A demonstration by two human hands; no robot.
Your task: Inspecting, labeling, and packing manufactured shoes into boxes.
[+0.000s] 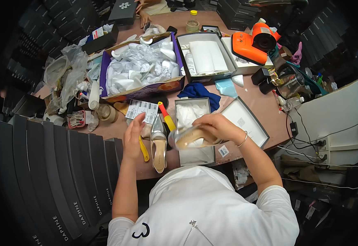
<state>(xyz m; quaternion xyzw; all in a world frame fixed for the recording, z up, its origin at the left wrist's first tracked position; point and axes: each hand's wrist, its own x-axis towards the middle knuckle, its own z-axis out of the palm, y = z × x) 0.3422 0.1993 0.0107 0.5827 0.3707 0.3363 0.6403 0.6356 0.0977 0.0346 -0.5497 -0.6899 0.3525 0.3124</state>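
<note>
My right hand (220, 127) grips a silver shoe (189, 138) with a beige insole, smeared by motion, and tilts it over an open shoebox (197, 156) lined with white tissue paper. Its mate, a pointed silver slingback shoe (159, 149), lies on the table left of that box. My left hand (134, 137) is raised beside this second shoe, fingers stretched out and holding nothing. Just beyond its fingertips is a sheet of printed labels (143, 110). A yellow-handled tool (144, 149) lies by the left hand, and a red and yellow tool (166, 116) beyond the shoe.
The box lid (244, 123) lies at the right. Behind stand a purple carton (105, 76) of white stuffing, a box of white paper (205, 57) and an orange device (248, 45). Dark shoeboxes (60, 176) line the left. A co-worker's hand (145, 17) shows at the far edge.
</note>
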